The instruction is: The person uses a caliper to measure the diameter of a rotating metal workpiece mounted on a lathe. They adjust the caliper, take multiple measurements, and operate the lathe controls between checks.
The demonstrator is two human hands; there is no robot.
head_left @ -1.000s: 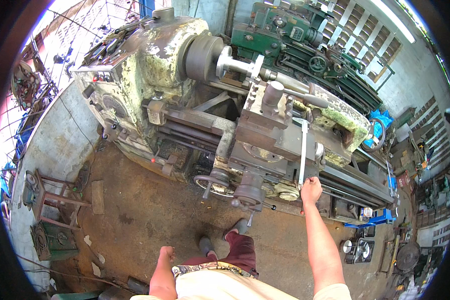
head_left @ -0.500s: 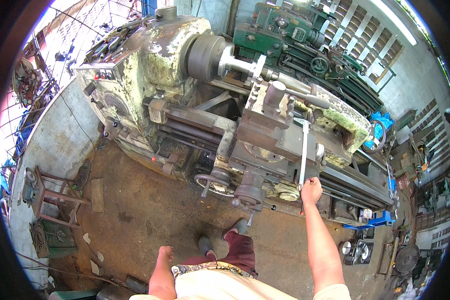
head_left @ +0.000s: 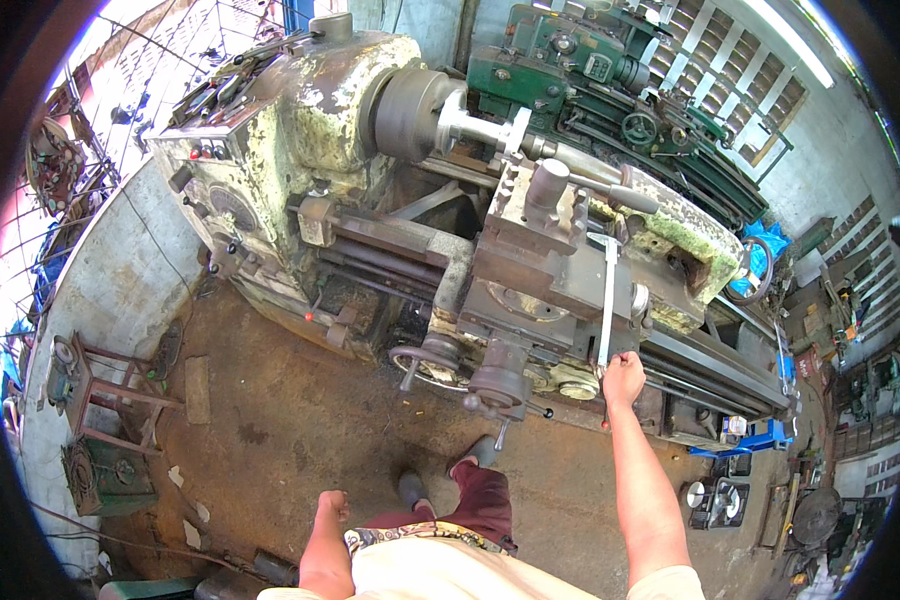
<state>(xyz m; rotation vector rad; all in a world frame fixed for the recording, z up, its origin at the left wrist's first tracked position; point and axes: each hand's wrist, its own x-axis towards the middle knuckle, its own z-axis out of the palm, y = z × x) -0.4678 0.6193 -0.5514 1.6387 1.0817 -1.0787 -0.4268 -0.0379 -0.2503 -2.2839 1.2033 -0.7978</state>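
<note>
My right hand (head_left: 623, 380) is curled closed at the front right of the lathe carriage (head_left: 530, 275). It meets the lower end of a long silver measuring tool, like a caliper (head_left: 608, 300), which lies along the carriage. A dark lever with a red knob (head_left: 605, 425) shows just below the fist. What the fingers grip is hidden. My left hand (head_left: 333, 505) hangs low beside my body, fingers curled, with nothing visible in it. Beyond the tool post (head_left: 547, 187), a bright metal workpiece (head_left: 480, 130) sits between the chuck (head_left: 410, 115) and the tailstock side.
Handwheels and cranks, including a lower left handwheel (head_left: 425, 365), stick out toward me. A green lathe (head_left: 530, 75) stands behind. To the left are a wooden stool frame (head_left: 120, 390) and a green metal box (head_left: 110, 478). A blue stand (head_left: 760, 440) stands at the right.
The view has shifted very slightly. My right hand stays at the lower end of the silver tool, and my left hand still hangs low.
</note>
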